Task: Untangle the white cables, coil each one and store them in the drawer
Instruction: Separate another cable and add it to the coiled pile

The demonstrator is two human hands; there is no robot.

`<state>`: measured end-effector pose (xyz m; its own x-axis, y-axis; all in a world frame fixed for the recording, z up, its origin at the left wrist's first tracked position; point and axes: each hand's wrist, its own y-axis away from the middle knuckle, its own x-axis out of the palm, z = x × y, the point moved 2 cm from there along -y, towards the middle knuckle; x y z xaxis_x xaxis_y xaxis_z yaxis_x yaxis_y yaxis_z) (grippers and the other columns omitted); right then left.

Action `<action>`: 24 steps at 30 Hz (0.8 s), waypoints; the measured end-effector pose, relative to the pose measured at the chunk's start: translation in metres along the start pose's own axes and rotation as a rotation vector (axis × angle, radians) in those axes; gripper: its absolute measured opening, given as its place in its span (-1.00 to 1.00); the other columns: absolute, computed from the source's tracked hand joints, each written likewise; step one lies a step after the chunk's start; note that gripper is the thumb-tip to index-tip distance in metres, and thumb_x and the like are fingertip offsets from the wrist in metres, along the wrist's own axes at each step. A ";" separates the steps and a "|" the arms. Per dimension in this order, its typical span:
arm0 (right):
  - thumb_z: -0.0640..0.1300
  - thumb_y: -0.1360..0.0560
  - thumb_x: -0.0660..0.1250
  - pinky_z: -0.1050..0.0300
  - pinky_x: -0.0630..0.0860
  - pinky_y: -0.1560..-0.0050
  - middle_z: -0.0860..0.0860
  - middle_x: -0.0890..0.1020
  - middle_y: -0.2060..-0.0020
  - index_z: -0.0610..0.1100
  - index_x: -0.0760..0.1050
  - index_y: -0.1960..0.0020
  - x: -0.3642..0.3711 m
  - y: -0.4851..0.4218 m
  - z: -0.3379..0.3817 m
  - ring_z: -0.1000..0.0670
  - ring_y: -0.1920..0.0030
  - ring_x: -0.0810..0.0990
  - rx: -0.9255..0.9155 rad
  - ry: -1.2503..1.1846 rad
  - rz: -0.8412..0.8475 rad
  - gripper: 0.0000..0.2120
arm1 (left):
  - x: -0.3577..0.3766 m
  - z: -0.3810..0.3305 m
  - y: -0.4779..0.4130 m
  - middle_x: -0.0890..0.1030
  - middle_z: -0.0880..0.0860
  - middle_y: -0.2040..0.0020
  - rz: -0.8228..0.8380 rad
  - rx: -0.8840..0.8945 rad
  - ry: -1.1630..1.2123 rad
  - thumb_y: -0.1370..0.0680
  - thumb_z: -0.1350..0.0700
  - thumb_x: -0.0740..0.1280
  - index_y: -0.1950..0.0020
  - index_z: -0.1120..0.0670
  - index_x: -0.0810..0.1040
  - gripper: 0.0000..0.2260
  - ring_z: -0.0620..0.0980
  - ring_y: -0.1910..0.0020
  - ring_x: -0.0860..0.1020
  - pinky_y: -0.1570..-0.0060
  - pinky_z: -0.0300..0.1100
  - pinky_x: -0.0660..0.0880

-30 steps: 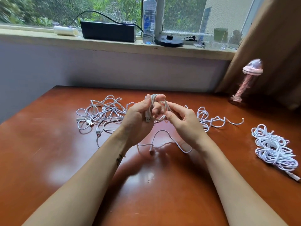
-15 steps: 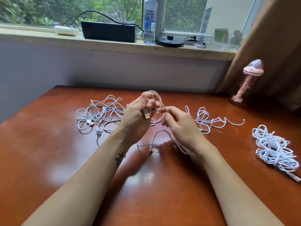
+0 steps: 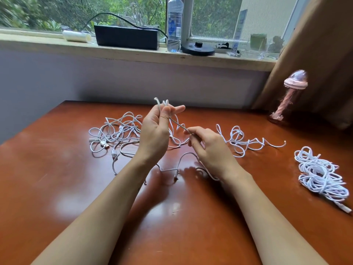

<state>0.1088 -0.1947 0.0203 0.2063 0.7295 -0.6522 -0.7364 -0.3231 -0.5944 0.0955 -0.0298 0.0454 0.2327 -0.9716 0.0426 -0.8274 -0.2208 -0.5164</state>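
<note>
Slack had left the white cable [image 3: 177, 123]: the loop wound on the left hand [image 3: 152, 134] a second ago was now a taut run held above the tabletop [image 3: 57, 188], left thumb and fingers pinching its top, right hand [image 3: 208, 148] pinching lower. Coiling looked barely begun. The tangle [image 3: 114, 134] lay just left and the coiled bundle [image 3: 321, 176] well right, with open room nearer.

Both forearms bare, reaching in from near edge, converging toward centre. Raised left hand [image 3: 154, 134]: palm turned toward camera, thumb and curled fingers pinching white cable [image 3: 177, 123] near fingertips, one finger stretched out to right. Lower right hand [image 3: 208, 148]: just right of left, thumb and forefinger pinching same cable, other fingers loosely curled.
</note>
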 end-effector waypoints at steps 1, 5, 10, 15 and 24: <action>-0.18 -0.63 0.29 0.01 0.51 -0.11 0.12 0.65 0.07 -0.09 0.61 -0.19 -0.002 0.000 0.002 -0.07 0.01 0.60 -0.005 -0.029 -0.032 -0.81 | 0.001 0.002 0.001 0.72 -0.04 -0.08 0.014 0.042 -0.049 -0.74 0.06 0.15 -0.02 -0.10 0.57 -0.77 -0.04 -0.17 0.62 -0.25 -0.15 0.47; -0.24 -0.60 0.34 0.11 0.49 -0.07 0.04 0.65 0.07 -0.13 0.65 -0.13 -0.009 -0.002 0.007 -0.05 0.02 0.59 -0.050 -0.048 -0.207 -0.84 | 0.002 0.007 0.002 0.71 -0.08 -0.05 0.050 0.194 -0.248 -0.73 0.10 0.15 -0.03 -0.11 0.55 -0.78 0.02 0.03 0.64 -0.06 -0.04 0.51; -0.22 -0.61 0.35 0.08 0.52 -0.08 0.08 0.64 0.02 -0.14 0.63 -0.14 -0.015 -0.002 0.012 -0.05 -0.01 0.59 -0.112 -0.052 -0.288 -0.86 | 0.005 0.018 0.003 0.64 -0.11 0.05 0.112 0.352 -0.552 -0.71 0.12 0.15 -0.01 0.06 0.54 -0.81 -0.09 0.12 0.56 -0.13 0.12 0.43; -0.30 -0.55 0.43 0.34 0.45 -0.05 0.04 0.61 0.05 -0.18 0.61 -0.11 -0.024 -0.003 0.015 0.04 0.03 0.54 -0.157 -0.013 -0.343 -0.85 | 0.005 0.021 0.004 0.60 -0.07 0.23 0.183 0.326 -0.602 -0.70 0.09 0.13 0.12 0.05 0.48 -0.76 0.01 0.25 0.52 -0.10 0.15 0.40; -0.25 -0.55 0.43 0.14 0.55 -0.06 0.00 0.67 0.03 -0.16 0.61 -0.18 -0.032 -0.005 0.004 -0.02 0.01 0.64 -0.072 -0.052 -0.371 -0.79 | 0.011 0.004 0.012 0.51 0.02 0.33 0.362 -0.010 -0.132 -0.61 -0.01 0.25 0.19 0.14 0.54 -0.72 -0.05 0.31 0.44 0.21 -0.11 0.38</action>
<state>0.1027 -0.2140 0.0459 0.4162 0.8337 -0.3629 -0.5699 -0.0718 -0.8186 0.0898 -0.0429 0.0365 -0.0119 -0.9676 -0.2521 -0.8728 0.1331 -0.4696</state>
